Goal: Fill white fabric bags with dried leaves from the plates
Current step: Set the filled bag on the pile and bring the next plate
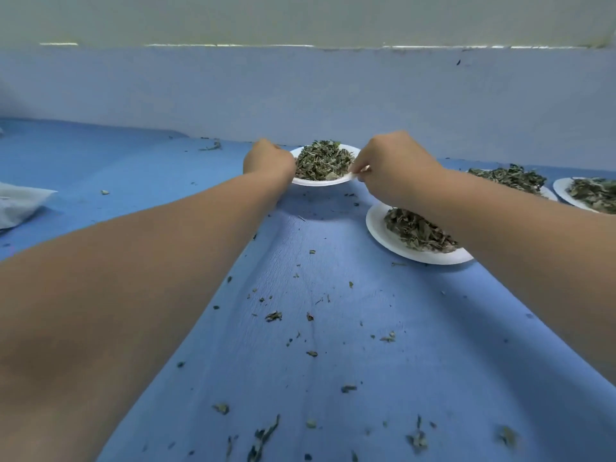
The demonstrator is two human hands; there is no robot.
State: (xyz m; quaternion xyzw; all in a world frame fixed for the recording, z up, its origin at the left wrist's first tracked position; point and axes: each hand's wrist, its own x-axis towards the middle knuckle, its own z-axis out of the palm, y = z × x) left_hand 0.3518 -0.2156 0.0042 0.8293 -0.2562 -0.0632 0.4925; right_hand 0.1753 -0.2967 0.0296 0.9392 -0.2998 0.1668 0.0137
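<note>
A white plate (pixel 320 182) heaped with dried leaves (pixel 321 160) sits at the far edge of the blue surface, against the wall. My left hand (pixel 268 160) grips its left rim and my right hand (pixel 395 166) pinches its right rim. A second plate (pixel 378 230) of dried leaves lies nearer, partly under my right forearm. Two more leaf-filled plates, one (pixel 548 193) behind my right arm and one (pixel 563 191) at the right edge, stand further right. A white fabric bag (pixel 20 203) lies at the far left.
Crumbs of dried leaf (pixel 273 316) are scattered over the blue table cover (pixel 333 328) between my arms. A pale blue wall (pixel 300 95) rises right behind the plates.
</note>
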